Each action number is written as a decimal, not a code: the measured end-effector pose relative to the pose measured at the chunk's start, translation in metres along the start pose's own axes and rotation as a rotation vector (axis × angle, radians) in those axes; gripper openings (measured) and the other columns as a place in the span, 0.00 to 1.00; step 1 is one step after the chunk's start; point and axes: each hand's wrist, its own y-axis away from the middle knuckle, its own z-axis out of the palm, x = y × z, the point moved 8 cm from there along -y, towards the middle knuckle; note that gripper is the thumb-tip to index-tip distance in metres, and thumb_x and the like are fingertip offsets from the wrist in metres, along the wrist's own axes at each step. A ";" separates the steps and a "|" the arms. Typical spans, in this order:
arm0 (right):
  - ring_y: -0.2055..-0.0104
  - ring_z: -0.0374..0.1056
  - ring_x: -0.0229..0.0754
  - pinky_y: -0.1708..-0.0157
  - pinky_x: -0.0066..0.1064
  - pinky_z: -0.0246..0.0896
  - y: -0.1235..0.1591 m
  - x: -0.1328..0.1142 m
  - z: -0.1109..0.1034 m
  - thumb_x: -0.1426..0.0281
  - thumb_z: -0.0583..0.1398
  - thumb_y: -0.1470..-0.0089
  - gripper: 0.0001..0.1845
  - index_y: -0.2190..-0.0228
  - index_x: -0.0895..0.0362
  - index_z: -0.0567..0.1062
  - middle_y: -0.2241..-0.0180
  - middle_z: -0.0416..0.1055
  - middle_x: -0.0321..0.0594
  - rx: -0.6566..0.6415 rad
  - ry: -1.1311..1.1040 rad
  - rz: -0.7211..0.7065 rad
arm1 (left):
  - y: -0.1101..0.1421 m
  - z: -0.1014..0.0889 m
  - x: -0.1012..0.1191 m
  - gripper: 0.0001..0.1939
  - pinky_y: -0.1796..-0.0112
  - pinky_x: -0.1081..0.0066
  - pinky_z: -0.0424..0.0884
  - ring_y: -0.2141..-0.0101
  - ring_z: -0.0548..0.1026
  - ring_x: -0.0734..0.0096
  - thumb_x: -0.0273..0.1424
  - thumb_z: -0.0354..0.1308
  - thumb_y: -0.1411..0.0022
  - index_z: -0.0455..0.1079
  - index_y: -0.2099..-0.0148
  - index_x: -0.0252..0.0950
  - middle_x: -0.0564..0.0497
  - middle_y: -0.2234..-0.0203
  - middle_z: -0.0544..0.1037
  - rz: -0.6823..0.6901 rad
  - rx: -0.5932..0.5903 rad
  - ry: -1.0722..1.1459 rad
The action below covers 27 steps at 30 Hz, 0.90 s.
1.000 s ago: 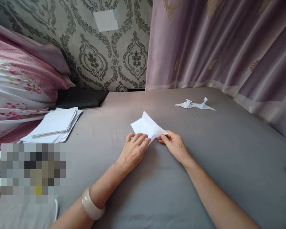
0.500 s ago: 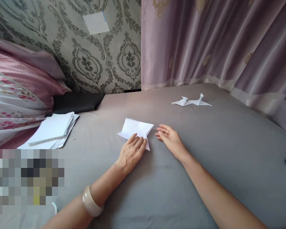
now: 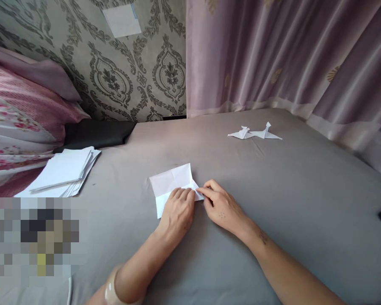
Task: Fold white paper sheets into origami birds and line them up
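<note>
A white sheet of folded paper (image 3: 173,178) lies on the grey cloth in front of me, creased, with its far part spread flat. My left hand (image 3: 179,207) presses down on its near part, fingers bent together over it and fingertips partly hidden. At the paper's right corner, my right hand (image 3: 219,201) pinches the edge between thumb and forefinger, close beside the left fingertips. A pale bangle (image 3: 114,288) circles my left forearm.
Two folded paper birds (image 3: 254,133) stand at the back right. To the left lie a stack of white paper (image 3: 63,169) and a black flat item (image 3: 98,133). A pink curtain (image 3: 241,55) hangs behind. A blurred-out patch covers the lower left.
The paper has turned, its far edge now slanting up to the right. My right hand has moved in from beside the paper and taken its right corner. My left hand stays on it.
</note>
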 end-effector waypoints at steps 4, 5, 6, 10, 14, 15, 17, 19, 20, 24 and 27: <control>0.64 0.64 0.36 0.64 0.28 0.60 0.005 -0.007 0.001 0.79 0.51 0.46 0.19 0.58 0.51 0.75 0.60 0.65 0.38 -0.022 0.130 -0.015 | 0.004 -0.004 -0.007 0.08 0.61 0.65 0.71 0.61 0.73 0.63 0.26 0.47 0.32 0.67 0.60 0.35 0.46 0.62 0.75 -0.016 0.028 0.095; 0.64 0.64 0.37 0.65 0.29 0.59 0.006 -0.008 0.001 0.79 0.52 0.45 0.18 0.59 0.51 0.75 0.61 0.66 0.38 -0.025 0.165 -0.016 | 0.004 -0.004 -0.007 0.08 0.61 0.64 0.71 0.62 0.73 0.63 0.27 0.47 0.32 0.68 0.61 0.35 0.46 0.62 0.75 -0.017 0.030 0.081; 0.64 0.64 0.38 0.64 0.30 0.59 0.008 -0.009 0.001 0.79 0.52 0.45 0.17 0.60 0.52 0.75 0.62 0.66 0.38 -0.028 0.196 -0.018 | 0.004 -0.003 -0.007 0.09 0.62 0.64 0.70 0.62 0.73 0.63 0.28 0.48 0.32 0.68 0.62 0.35 0.46 0.62 0.75 -0.015 0.025 0.062; 0.61 0.65 0.41 0.61 0.33 0.58 0.012 -0.012 0.000 0.79 0.53 0.45 0.16 0.61 0.53 0.76 0.65 0.68 0.39 -0.047 0.261 -0.045 | 0.006 0.001 -0.007 0.10 0.63 0.64 0.69 0.64 0.73 0.63 0.28 0.48 0.32 0.69 0.64 0.35 0.49 0.67 0.75 0.010 -0.020 0.031; 0.62 0.65 0.42 0.61 0.34 0.58 0.013 -0.010 0.000 0.77 0.53 0.43 0.13 0.65 0.54 0.76 0.66 0.69 0.39 -0.048 0.276 -0.033 | 0.005 0.000 -0.009 0.07 0.62 0.64 0.68 0.65 0.73 0.64 0.25 0.49 0.34 0.69 0.62 0.35 0.50 0.68 0.76 0.005 -0.071 0.026; 0.62 0.66 0.42 0.62 0.34 0.58 0.013 -0.009 0.000 0.75 0.53 0.42 0.12 0.65 0.54 0.76 0.67 0.70 0.39 -0.042 0.271 -0.022 | 0.004 -0.001 -0.009 0.07 0.62 0.64 0.68 0.65 0.73 0.63 0.24 0.49 0.34 0.68 0.62 0.35 0.49 0.68 0.75 0.001 -0.085 0.011; 0.63 0.66 0.42 0.63 0.34 0.58 0.012 -0.006 0.000 0.72 0.54 0.41 0.10 0.67 0.53 0.76 0.68 0.70 0.39 -0.018 0.257 0.007 | 0.000 -0.002 -0.009 0.07 0.63 0.64 0.67 0.67 0.72 0.63 0.22 0.49 0.36 0.68 0.64 0.35 0.48 0.69 0.75 -0.003 -0.118 -0.025; 0.64 0.66 0.41 0.65 0.33 0.58 0.012 -0.003 0.000 0.71 0.55 0.40 0.09 0.68 0.53 0.75 0.69 0.70 0.39 0.010 0.241 0.039 | -0.005 -0.003 -0.007 0.08 0.64 0.64 0.67 0.69 0.72 0.63 0.20 0.49 0.39 0.67 0.64 0.34 0.47 0.69 0.75 -0.004 -0.167 -0.049; 0.64 0.66 0.41 0.66 0.33 0.57 0.011 -0.002 0.000 0.71 0.55 0.40 0.09 0.69 0.53 0.75 0.69 0.70 0.39 0.020 0.233 0.056 | -0.007 -0.003 -0.006 0.08 0.65 0.64 0.66 0.69 0.72 0.63 0.19 0.49 0.40 0.67 0.65 0.34 0.47 0.70 0.74 -0.005 -0.194 -0.059; 0.63 0.67 0.41 0.65 0.32 0.57 0.010 0.003 0.001 0.71 0.55 0.40 0.09 0.70 0.54 0.74 0.68 0.71 0.39 0.023 0.209 0.137 | -0.013 -0.003 -0.003 0.08 0.66 0.63 0.66 0.69 0.73 0.61 0.18 0.50 0.44 0.67 0.65 0.32 0.45 0.70 0.74 -0.019 -0.272 -0.082; 0.63 0.67 0.42 0.65 0.32 0.57 0.009 0.005 0.001 0.70 0.54 0.40 0.10 0.71 0.54 0.73 0.68 0.70 0.39 0.019 0.214 0.179 | -0.016 -0.002 -0.003 0.09 0.65 0.62 0.66 0.68 0.74 0.59 0.17 0.49 0.43 0.68 0.66 0.32 0.45 0.71 0.74 -0.025 -0.287 -0.097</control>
